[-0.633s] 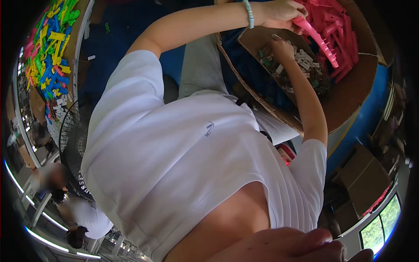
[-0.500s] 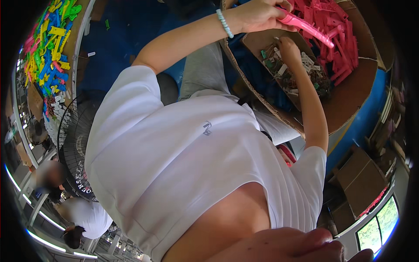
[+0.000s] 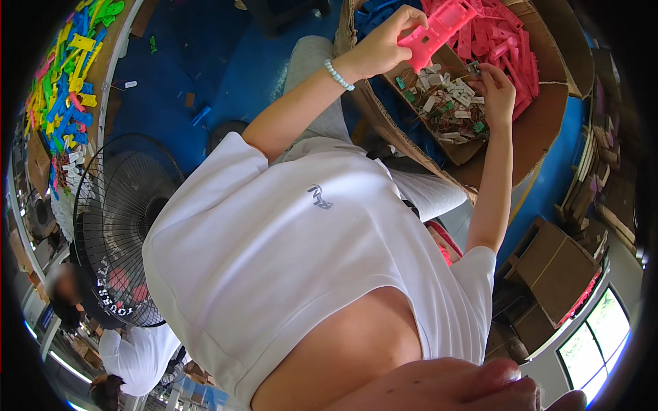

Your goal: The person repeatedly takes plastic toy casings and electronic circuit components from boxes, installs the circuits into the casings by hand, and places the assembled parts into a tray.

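Note:
My left hand [image 3: 385, 46], wearing a beaded bracelet, grips a pink plastic shell [image 3: 441, 34] by its near end. The shell is tilted, its recessed side with small cutouts showing. To the right, my right hand [image 3: 499, 94] pinches a small dark and silvery part [image 3: 473, 67] between thumb and fingertips; its exact kind is too small to tell. Below both hands lies a heap of small white blocks with thin wires and green pieces [image 3: 449, 103], inside a cardboard tray [image 3: 460, 155]. Many pink plastic shells [image 3: 524, 65] are piled beside the tray.
A large cardboard box [image 3: 548, 140] surrounds the tray, with blue pieces [image 3: 375, 19] at its left. A black fan [image 3: 127, 226] stands at my left, near a table of multicoloured plastic parts [image 3: 72, 89]. A person in white [image 3: 140, 356] is behind. Cartons [image 3: 555, 264] stand at right.
My left hand has turned the pink shell so its recessed side shows. My right hand has come up out of the small-parts heap, away to the right, with a small part in its fingers.

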The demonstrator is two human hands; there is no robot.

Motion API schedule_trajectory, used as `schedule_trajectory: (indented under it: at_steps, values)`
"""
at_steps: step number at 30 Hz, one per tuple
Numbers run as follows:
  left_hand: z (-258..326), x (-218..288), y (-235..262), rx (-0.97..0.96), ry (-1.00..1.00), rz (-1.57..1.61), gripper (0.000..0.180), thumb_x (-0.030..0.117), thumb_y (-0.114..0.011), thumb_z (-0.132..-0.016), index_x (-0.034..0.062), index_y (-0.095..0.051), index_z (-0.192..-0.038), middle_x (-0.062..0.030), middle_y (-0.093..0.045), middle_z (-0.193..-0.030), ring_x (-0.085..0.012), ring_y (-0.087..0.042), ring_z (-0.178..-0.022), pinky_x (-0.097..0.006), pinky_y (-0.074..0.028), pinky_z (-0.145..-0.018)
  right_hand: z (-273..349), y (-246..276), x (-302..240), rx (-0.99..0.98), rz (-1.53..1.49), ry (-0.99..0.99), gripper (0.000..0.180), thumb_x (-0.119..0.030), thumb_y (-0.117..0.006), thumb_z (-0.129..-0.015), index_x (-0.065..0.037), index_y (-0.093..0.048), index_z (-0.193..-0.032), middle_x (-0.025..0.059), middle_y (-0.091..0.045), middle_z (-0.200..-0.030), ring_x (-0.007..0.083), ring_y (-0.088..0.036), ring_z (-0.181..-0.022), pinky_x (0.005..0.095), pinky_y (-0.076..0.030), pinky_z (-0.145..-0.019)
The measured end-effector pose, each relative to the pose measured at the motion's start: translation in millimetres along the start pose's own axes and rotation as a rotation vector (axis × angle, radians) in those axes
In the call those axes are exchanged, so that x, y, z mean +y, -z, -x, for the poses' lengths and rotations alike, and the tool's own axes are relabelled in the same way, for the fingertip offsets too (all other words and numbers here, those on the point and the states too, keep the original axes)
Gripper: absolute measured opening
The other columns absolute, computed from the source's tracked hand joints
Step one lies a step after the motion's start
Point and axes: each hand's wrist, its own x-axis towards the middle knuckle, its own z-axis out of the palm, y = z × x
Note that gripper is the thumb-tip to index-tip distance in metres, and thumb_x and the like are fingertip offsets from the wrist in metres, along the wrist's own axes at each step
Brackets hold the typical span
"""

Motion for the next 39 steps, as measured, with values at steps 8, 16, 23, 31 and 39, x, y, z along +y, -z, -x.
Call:
schedule_trajectory:
  at_steps: [8, 16, 23, 31, 39]
  values:
    - [-9.7, 3.8, -42.7, 0.045, 0.046, 0.203, 0.084, -0.019, -0.049, -0.073, 0.0062, -0.024, -0.148, -0.0187, -0.054, -0.125, -0.0224, -0.063, -0.101, -0.034, -0.052, -0.083, 44.5, -15.5, -51.9, -0.016, -0.244, 0.230, 0.024, 0.010, -0.058, -0.087, 0.011, -0.062, -0.112, 0.0138, -0.066, -0.101, 0.0230, -0.068, -0.090, 0.0339, -0.057, -0.083]
    - [-9.3, 14.8, -67.9, 0.104, 0.091, 0.095, 0.071, 0.003, -0.055, -0.087, 0.0117, -0.024, -0.149, -0.0114, -0.052, -0.129, -0.0142, -0.054, -0.109, -0.026, -0.044, -0.090, 74.4, -14.4, -84.4, 0.104, 0.334, 0.423, 0.020, 0.009, -0.065, -0.083, 0.005, -0.067, -0.102, 0.0084, -0.065, -0.099, 0.0160, -0.067, -0.085, 0.0267, -0.054, -0.077]
    - [-16.9, 4.6, -82.4, 0.153, -0.148, 0.383, 0.049, 0.019, -0.048, -0.101, 0.0151, -0.031, -0.146, -0.0022, -0.046, -0.131, -0.0100, -0.044, -0.111, -0.026, -0.035, -0.097, 95.6, -22.5, -123.4, 0.242, 0.682, 0.822, 0.009, 0.002, -0.068, -0.084, 0.004, -0.070, -0.093, 0.0084, -0.065, -0.091, 0.0158, -0.063, -0.068, 0.0230, -0.050, -0.068]
    - [-5.9, 21.6, -106.3, 0.157, -0.147, 0.303, 0.042, 0.016, -0.048, -0.101, 0.0119, -0.040, -0.142, -0.0025, -0.051, -0.118, -0.0079, -0.046, -0.102, -0.024, -0.038, -0.092, 105.1, -46.4, -123.1, 0.211, 0.092, 0.350, 0.014, 0.000, -0.066, -0.087, 0.006, -0.068, -0.100, 0.0077, -0.067, -0.088, 0.0149, -0.066, -0.073, 0.0246, -0.052, -0.067]
    - [4.0, 27.7, -109.6, 0.124, -0.066, 0.215, 0.041, 0.014, -0.051, -0.100, 0.0043, -0.045, -0.139, -0.0016, -0.060, -0.114, -0.0041, -0.055, -0.099, -0.019, -0.046, -0.083, 110.8, -49.4, -123.7, 0.269, 0.029, 0.341, 0.016, -0.001, -0.067, -0.087, 0.007, -0.067, -0.101, 0.0103, -0.069, -0.088, 0.0162, -0.067, -0.073, 0.0259, -0.054, -0.067]
